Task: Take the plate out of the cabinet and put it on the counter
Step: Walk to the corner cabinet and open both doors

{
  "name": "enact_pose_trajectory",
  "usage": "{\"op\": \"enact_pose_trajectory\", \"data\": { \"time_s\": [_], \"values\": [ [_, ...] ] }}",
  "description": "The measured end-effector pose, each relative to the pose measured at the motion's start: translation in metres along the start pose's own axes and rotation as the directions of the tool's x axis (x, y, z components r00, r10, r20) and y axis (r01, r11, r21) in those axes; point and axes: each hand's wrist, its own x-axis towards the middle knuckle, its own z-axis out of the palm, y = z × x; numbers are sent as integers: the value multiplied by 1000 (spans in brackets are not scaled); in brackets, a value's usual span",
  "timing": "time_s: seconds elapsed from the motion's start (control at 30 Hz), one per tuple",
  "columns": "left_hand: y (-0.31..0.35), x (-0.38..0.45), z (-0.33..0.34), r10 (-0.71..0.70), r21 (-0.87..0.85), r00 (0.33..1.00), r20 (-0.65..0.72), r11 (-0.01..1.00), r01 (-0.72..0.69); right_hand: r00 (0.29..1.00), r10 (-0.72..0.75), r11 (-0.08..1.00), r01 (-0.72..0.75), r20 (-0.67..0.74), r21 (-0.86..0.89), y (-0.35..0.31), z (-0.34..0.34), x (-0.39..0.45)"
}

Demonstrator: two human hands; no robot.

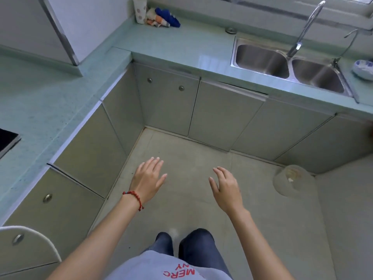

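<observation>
No plate is in sight. The grey base cabinets [167, 102] under the pale green counter [173, 45] have their doors closed, apart from one door [228, 116] below the sink that stands slightly ajar. My left hand [148, 179], with a red bracelet on the wrist, hovers over the floor with fingers spread and nothing in it. My right hand [226, 188] is held beside it, also with fingers apart and holding nothing. Both hands are well short of the cabinet doors.
A steel double sink [290, 67] with a tall tap [306, 27] sits at the right of the counter. A patterned cup [140, 10] and cloths [163, 18] stand in the back corner. A black hob [6, 141] lies at the left. A clear container [293, 180] stands on the floor.
</observation>
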Motion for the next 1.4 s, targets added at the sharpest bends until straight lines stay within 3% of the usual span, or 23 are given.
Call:
{"op": "enact_pose_trajectory", "data": {
  "time_s": [0.27,0.47,0.73,1.1,1.4],
  "values": [
    [-21,75,5,-182,-34,983,-27,983,181,988,-134,991,132,73,25,-3,1,130],
    [-30,143,5,-369,-79,928,-50,928,364,935,-289,956,293,205,10,-10,0,240],
    [-33,210,0,-573,-133,817,-72,817,561,803,-486,861,508,344,30,-29,-3,349],
    [-66,212,-4,-776,-205,629,-46,623,755,575,-642,716,687,508,127,-98,40,404],
    [-123,226,-7,-820,-233,572,-33,563,793,493,-691,646,750,529,145,-167,73,440]
  ]
}}
